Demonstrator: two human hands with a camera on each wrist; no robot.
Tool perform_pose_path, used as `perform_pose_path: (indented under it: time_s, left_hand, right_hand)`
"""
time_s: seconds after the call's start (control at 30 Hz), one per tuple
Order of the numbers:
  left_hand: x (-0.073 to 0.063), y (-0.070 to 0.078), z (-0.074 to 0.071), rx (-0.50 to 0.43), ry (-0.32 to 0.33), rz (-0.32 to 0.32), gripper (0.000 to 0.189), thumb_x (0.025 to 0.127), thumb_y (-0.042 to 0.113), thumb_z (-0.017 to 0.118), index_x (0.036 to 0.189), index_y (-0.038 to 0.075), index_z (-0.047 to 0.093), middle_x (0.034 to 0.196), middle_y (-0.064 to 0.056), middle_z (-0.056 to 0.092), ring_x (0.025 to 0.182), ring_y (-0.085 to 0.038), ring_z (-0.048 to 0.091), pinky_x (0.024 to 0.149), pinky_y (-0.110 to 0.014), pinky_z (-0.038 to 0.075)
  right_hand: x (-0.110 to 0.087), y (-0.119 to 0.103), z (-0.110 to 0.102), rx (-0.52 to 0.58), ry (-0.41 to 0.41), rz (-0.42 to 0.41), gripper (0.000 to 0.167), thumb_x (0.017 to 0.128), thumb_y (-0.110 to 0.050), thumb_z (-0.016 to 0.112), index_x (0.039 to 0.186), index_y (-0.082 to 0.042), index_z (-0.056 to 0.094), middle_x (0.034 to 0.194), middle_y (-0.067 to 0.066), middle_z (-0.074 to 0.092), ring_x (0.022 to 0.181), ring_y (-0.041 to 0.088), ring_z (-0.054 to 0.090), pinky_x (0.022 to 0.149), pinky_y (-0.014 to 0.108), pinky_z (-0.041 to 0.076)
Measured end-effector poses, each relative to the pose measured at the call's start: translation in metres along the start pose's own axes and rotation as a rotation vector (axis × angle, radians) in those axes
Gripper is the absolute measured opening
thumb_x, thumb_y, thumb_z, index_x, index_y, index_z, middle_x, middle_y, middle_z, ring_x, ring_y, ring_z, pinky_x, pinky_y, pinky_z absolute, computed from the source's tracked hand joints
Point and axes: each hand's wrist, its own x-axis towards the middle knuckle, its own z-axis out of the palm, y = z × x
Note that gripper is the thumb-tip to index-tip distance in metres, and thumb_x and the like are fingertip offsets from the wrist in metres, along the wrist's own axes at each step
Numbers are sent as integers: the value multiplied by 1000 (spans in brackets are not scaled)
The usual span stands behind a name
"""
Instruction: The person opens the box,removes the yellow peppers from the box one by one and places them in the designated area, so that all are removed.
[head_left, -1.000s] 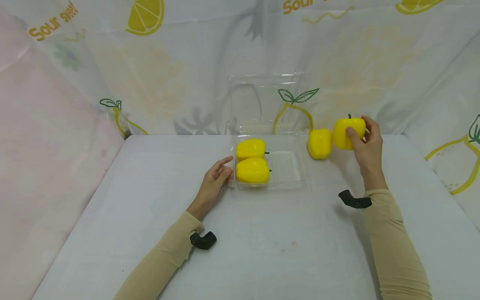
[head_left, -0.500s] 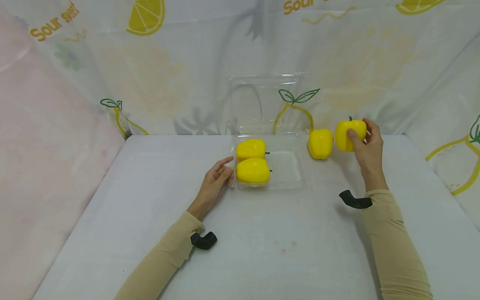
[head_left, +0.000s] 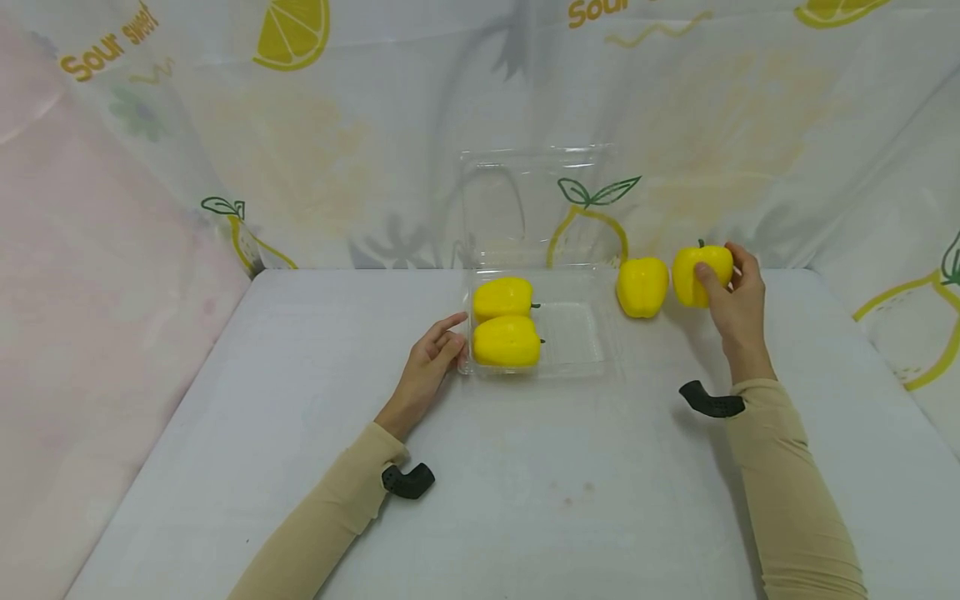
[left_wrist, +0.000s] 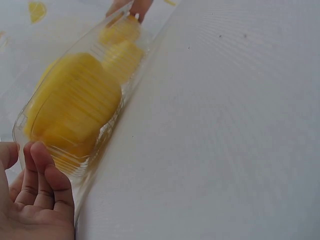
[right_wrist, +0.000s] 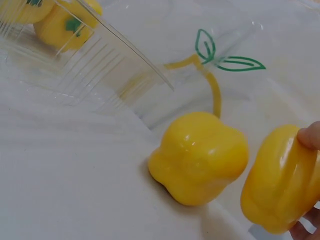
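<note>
A yellow bell pepper [head_left: 684,279] is held upright, green stem on top, at the far right of a white surface [head_left: 510,483]. The right hand's grip [head_left: 738,287] holds it, thumb across the near side; the other fingers pass behind it and are mostly hidden. Whether its base touches the surface is hard to judge, and the right wrist view cuts it off at the edge.

Just left of it, a narrow gap between, a loose pepper [head_left: 642,287] sits beside a clear plastic container [head_left: 573,333]. Inside the container's left half lie a rear pepper [head_left: 499,297] and a front pepper [head_left: 506,342], stems pointing right; the left wrist view blurs them through ridged plastic.

The raised lid [head_left: 491,204] is so transparent that its outline is faint against the printed cloth [head_left: 360,150] behind. The left hand's grip [head_left: 426,367] is at the container's left end, fingers bent against it; I cannot tell whether it pinches the rim.

Tan sleeves [head_left: 791,492] run out of frame at the bottom, a black curved piece [head_left: 408,481] at each cuff. Above, some of the orange lettering [head_left: 596,12] is cropped.
</note>
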Motion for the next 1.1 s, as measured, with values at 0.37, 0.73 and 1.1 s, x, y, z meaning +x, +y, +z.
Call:
perform_pose_path:
  time_s: [0.37,0.73,1.1]
  left_hand:
    - [-1,-1,0,-10,-8,5,40,100,20,48,139,14,43,85,-2,52,75,-10,49,72,-18,47]
    - [1,-1,0,-14,-6,8,40,99,20,48,138,14,44,85,-4,52,75,-11,49,72,-18,47]
    - [0,-1,0,-16,-7,2,39,100,19,48,138,15,44,85,-3,52,75,-11,49,71,-18,47]
  right_hand:
    - [1,9,2,-45,8,29,64,95,-40,50,150,-23,22,154,2,25,138,16,30,115,33,28]
    - [2,15,2,-64,-1,50,64,96,-42,47,151,-21,20,156,3,22,144,18,21,119,32,18]
    - [4,24,2,-75,-14,43,63,98,-40,44,151,-18,18,158,6,18,147,21,15,120,34,11]
